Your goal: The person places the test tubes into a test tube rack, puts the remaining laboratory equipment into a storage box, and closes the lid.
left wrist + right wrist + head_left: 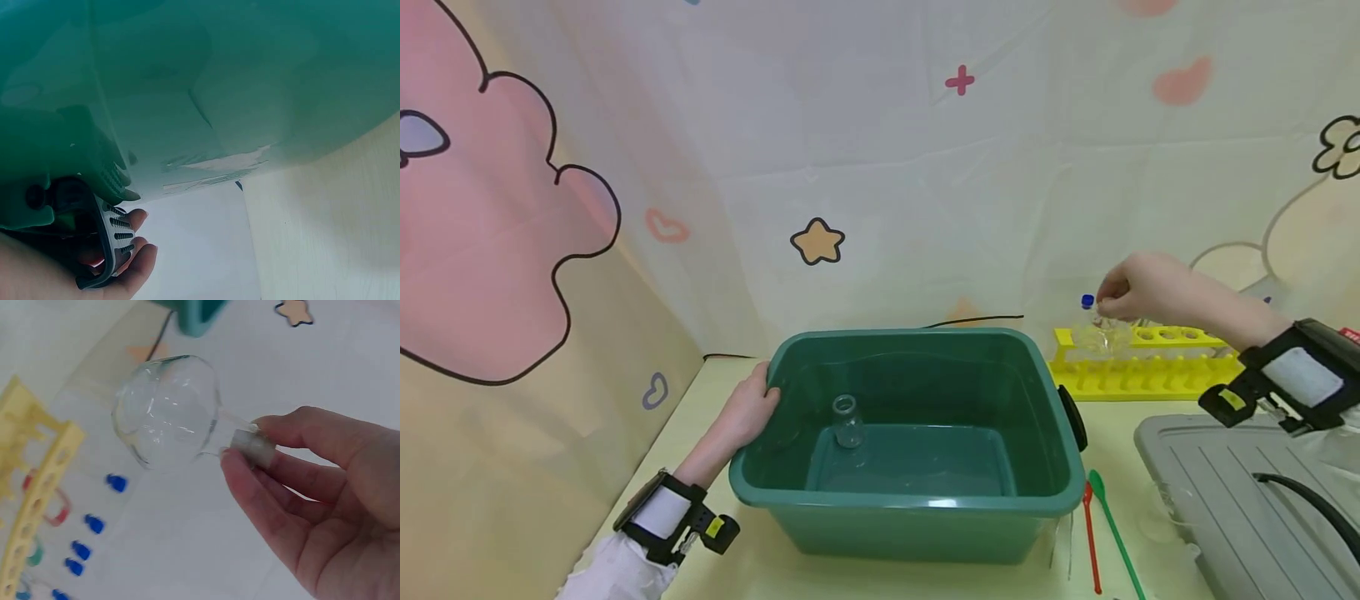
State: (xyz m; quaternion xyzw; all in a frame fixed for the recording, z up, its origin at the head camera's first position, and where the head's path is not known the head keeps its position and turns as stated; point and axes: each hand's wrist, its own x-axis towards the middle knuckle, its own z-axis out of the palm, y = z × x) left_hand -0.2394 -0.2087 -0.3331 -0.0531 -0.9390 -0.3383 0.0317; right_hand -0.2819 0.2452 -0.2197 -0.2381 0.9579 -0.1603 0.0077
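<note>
A green plastic tub (pixel 910 525) stands on the table, with a small clear glass bottle (pixel 847 429) upright inside, towards its left. My left hand (pixel 748 406) holds the tub's left end; in the left wrist view its fingers curl round a black and grey handle (pixel 119 237). Over the back right of the table, my right hand (pixel 1150 287) pinches a clear round-bodied glass flask (pixel 169 412) by its neck. A greyish, frosted-looking band or stopper (pixel 253 447) sits between those fingertips; which one, I cannot tell. The flask hangs in front of the yellow test-tube rack (pixel 1135 383).
Several blue-capped containers (pixel 94 523) show beyond the rack. A grey ridged board or lid (pixel 1180 450) with a black handle (pixel 1315 504) lies at the right. Beside the tub lie a red stirrer (pixel 1092 542), a green one (pixel 1116 529) and thin clear rods (pixel 1060 546).
</note>
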